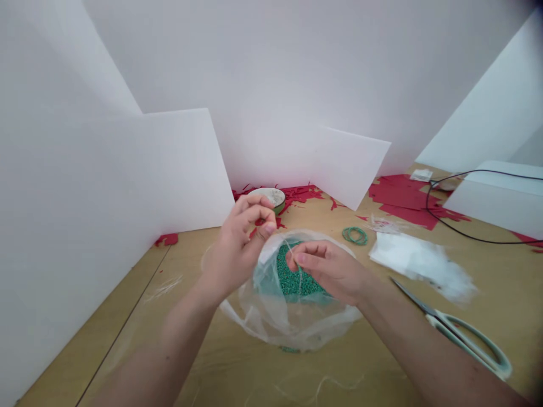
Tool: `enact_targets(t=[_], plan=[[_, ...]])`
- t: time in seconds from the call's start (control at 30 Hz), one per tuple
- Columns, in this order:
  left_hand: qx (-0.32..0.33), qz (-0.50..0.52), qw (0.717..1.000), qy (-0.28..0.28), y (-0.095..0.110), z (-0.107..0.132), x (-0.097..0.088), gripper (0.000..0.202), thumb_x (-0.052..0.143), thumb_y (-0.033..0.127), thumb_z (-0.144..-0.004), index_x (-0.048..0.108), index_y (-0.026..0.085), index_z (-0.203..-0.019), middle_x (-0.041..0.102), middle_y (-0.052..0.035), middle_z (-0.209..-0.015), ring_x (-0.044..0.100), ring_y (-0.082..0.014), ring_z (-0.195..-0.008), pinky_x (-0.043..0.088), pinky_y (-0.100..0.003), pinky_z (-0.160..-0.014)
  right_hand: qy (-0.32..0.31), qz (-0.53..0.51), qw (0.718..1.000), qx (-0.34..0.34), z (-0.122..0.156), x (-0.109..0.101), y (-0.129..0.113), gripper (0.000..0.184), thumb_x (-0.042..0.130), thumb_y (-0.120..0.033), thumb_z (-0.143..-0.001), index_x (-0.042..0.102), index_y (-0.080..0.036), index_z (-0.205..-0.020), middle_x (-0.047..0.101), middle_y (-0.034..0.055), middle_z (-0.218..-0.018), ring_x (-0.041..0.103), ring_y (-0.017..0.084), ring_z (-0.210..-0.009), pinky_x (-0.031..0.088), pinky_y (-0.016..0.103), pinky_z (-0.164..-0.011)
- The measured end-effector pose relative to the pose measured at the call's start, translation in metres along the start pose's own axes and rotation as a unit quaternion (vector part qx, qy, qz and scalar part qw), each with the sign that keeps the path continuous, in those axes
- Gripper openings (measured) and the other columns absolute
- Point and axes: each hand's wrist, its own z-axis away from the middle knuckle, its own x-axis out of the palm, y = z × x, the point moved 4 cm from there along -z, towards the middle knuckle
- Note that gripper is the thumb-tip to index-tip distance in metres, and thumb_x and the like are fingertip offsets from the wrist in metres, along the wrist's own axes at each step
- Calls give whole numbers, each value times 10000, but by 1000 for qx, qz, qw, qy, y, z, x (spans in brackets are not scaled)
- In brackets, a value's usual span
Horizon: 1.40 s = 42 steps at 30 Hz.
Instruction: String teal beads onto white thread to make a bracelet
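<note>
My left hand (244,240) is raised over the left side of a clear plastic bag (271,322), thumb and fingertips pinched on one end of a thin pale string (289,245). Lower and to the right, my right hand (326,265) pinches the same string, and a short length hangs down below its fingertips. A few green beads seem to be on the string by the right fingertips, though they are too small to make out well. Inside the spread bag lies a heap of tiny green beads (292,282), partly hidden by my right hand.
Scissors (449,328) lie at the right beside my forearm. Beyond them are plastic bags (419,263) and green bead loops (355,236). A bowl (275,198), red paper scraps (401,195) and a black cable (449,223) sit farther back. White boards (182,169) stand behind. Loose string (326,387) lies in front.
</note>
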Motion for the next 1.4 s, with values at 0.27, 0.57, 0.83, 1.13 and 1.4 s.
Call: enact_targets(t=[0.27, 0.57, 0.83, 1.13, 1.4], plan=[[-19, 12, 996, 87, -13, -15, -41, 158, 532, 314, -917, 602, 205, -826, 598, -64, -1047, 560, -219, -1000, 422, -356, -943, -15, -133, 989, 59, 1, 15, 19, 202, 698, -348, -826, 676, -161, -751, 645, 26, -814, 594, 136, -737, 473, 289, -751], [-23, 63, 986, 155, -19, -24, -68, 186, 579, 353, -893, 579, 206, -779, 620, -69, -1046, 550, -222, -1033, 423, -349, -943, -13, -134, 987, 85, 4, 27, 30, 236, 724, -380, -784, 681, -156, -724, 639, 23, -781, 585, 124, -710, 465, 263, -723], [-32, 151, 963, 222, -39, -28, -84, 138, 642, 349, -874, 669, 214, -867, 620, -23, -1045, 575, -171, -971, 438, -319, -914, -25, -155, 982, 107, 7, 30, 45, 242, 725, -383, -790, 693, -149, -737, 638, 22, -775, 588, 119, -688, 459, 256, -703], [-14, 166, 957, 237, -42, -34, -95, 188, 628, 373, -892, 669, 190, -911, 633, -25, -959, 570, -172, -975, 441, -340, -872, -25, -184, 974, 133, 11, 33, 59, 255, 722, -403, -785, 678, -153, -751, 639, 20, -769, 581, 115, -660, 485, 276, -703], [-34, 149, 954, 258, -46, -38, -102, 189, 616, 384, -897, 654, 199, -913, 630, -21, -977, 550, -166, -1007, 449, -325, -892, -18, -186, 972, 140, 10, 34, 63, 257, 716, -399, -795, 657, -151, -760, 613, 12, -754, 544, 93, -648, 398, 212, -581]])
